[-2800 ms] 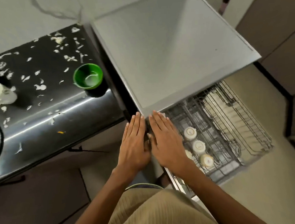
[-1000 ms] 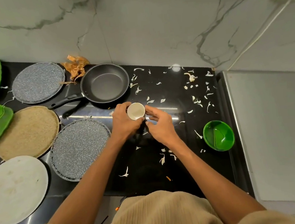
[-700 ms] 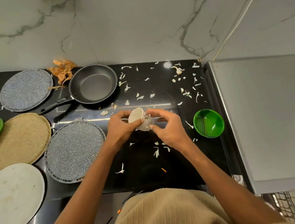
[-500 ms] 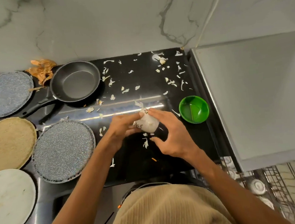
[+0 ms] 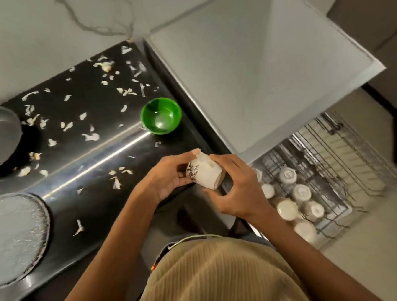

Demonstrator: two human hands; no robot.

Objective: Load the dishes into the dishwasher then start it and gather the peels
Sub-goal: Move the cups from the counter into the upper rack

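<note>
Now my left hand (image 5: 168,176) and right hand (image 5: 237,191) both grip the cup (image 5: 204,174) over the tabletop's near edge, so I should invert it fully before lowering it beside the cups in the dishwasher rack (image 5: 350,162) at right.

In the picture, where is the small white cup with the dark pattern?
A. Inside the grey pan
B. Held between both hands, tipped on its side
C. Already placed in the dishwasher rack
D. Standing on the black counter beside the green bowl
B: the white cup lies tipped between the left hand and the right hand, off the counter and not yet in the dishwasher rack.
</note>
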